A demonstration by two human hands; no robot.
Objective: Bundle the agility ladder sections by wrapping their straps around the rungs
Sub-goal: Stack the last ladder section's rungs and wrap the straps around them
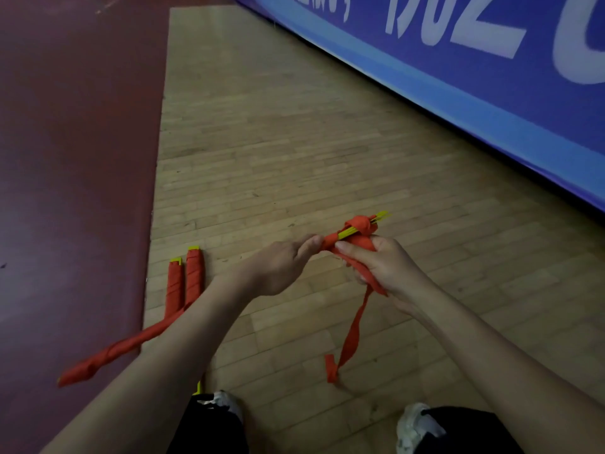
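A bundle of yellow rungs (pixel 379 218) partly wound in red strap (pixel 360 226) is held above the wooden floor at centre right. My left hand (pixel 284 267) grips the bundle's near end, fingers curled round it. My right hand (pixel 383 263) holds the wrapped middle and pinches the strap. The loose strap tail (pixel 352 329) hangs from my right hand down to the floor. Two wrapped bundles (pixel 185 283) lie side by side on the floor at the left, yellow rung tips showing at their far ends.
A third long red-wrapped bundle (pixel 108 353) lies slanted across the dark red floor zone (pixel 72 158), partly hidden by my left forearm. A blue banner (pixel 474 93) slants along the right. My knees and white shoes (pixel 415 427) sit at the bottom edge.
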